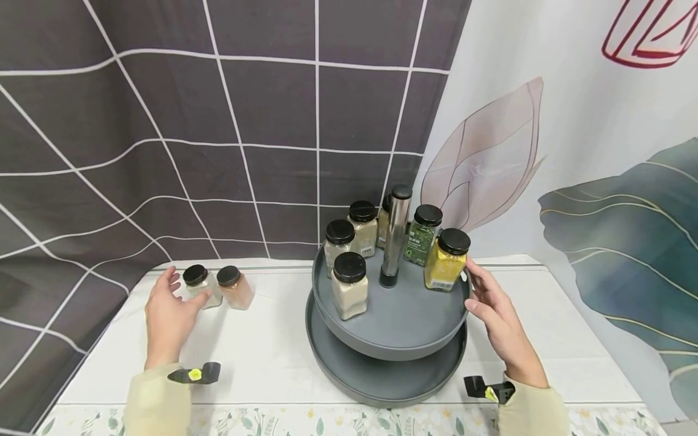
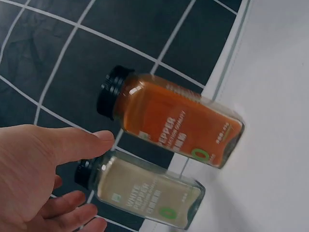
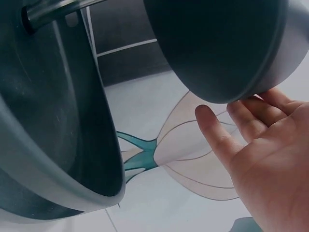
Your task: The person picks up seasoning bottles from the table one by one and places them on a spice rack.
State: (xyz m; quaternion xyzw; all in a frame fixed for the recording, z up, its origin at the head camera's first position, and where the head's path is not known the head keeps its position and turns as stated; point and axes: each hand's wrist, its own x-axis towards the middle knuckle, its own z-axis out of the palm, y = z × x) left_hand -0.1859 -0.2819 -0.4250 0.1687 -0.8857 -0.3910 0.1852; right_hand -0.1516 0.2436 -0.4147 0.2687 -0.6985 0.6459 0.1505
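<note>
My left hand (image 1: pixel 170 315) reaches around the white pepper jar (image 1: pixel 209 292), thumb and fingers apart on either side of its black lid. In the left wrist view the thumb (image 2: pixel 82 147) lies near the lid, and the orange pepper jar (image 2: pixel 178 123) stands alongside. My right hand (image 1: pixel 497 312) is at the right rim of the grey two-tier turntable (image 1: pixel 403 327), its fingers loosely bent. From the right wrist, its fingertips (image 3: pixel 236 108) appear against the upper tier's edge, without a grip.
Several black-lidded jars stand on the upper tier around a metal post (image 1: pixel 395 242), among them a yellow jar (image 1: pixel 444 266) and a green-flake jar (image 1: pixel 420 242). Behind the white table (image 1: pixel 272 345) hangs a dark gridded curtain (image 1: pixel 272 109).
</note>
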